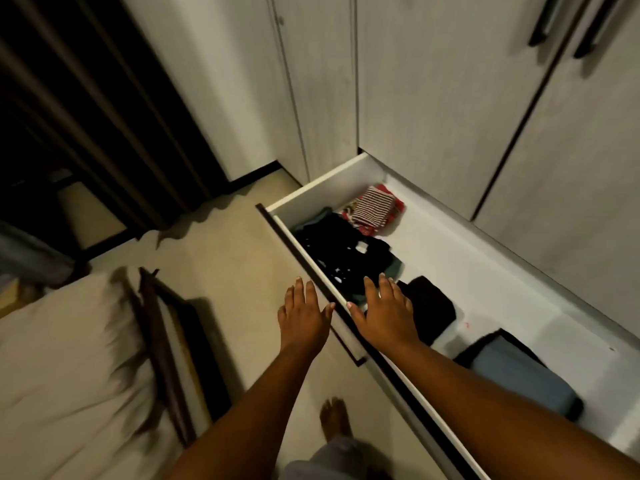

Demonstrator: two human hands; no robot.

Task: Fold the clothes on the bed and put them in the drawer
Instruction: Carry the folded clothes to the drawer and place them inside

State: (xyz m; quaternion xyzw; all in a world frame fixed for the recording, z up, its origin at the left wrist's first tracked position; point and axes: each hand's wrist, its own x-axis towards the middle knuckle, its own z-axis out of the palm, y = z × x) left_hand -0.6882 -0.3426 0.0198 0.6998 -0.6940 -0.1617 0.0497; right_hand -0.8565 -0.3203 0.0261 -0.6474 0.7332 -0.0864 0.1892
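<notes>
Drawer (467, 271), white and smooth inside, stands pulled out at the wardrobe (433, 81) base. It holds four folded lots: a striped piece (374, 207), a black pile (339, 247), a dark block (429, 306) and a blue-grey slab (519, 379). Right hand (386, 313) is spread flat over the drawer's front edge. Left hand (303, 317) is spread just outside it. The bed (69, 341), beige and creased, lies to the left. Two black handles (547, 22) are on the wardrobe doors.
</notes>
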